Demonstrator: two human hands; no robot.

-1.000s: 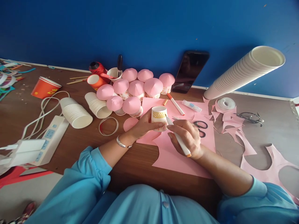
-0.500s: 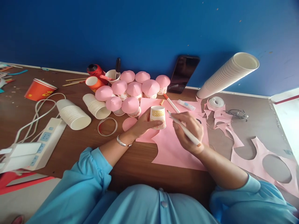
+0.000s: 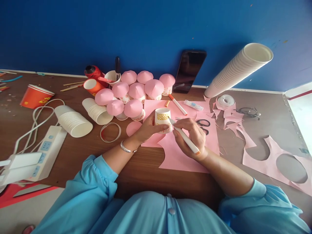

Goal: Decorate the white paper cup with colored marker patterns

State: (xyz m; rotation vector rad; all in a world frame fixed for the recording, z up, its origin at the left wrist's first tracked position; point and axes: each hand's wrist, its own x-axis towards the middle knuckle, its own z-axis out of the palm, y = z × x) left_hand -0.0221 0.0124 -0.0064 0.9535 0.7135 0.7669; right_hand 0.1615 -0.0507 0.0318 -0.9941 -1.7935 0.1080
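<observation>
My left hand (image 3: 148,130) grips a small upturned paper cup (image 3: 162,119) with a yellow grid pattern on its side, held over a pink paper sheet (image 3: 185,152). My right hand (image 3: 192,136) is closed round a white marker (image 3: 184,138) with an orange end, and its tip touches the cup's side. Behind the cup stands a cluster of several cups topped with pink paper cones (image 3: 136,92).
Scissors (image 3: 203,125), a second marker (image 3: 177,104), a glue tube (image 3: 193,105) and a tape roll (image 3: 226,100) lie nearby. White cup stacks (image 3: 73,121) (image 3: 240,70), a power strip (image 3: 45,151), a leaning phone (image 3: 188,71), glasses (image 3: 248,112) and pink offcuts (image 3: 273,162) surround them.
My right hand brought the marker back down so that its tip meets the cup's side, after lifting it away half a second ago. The view shifted slightly.
</observation>
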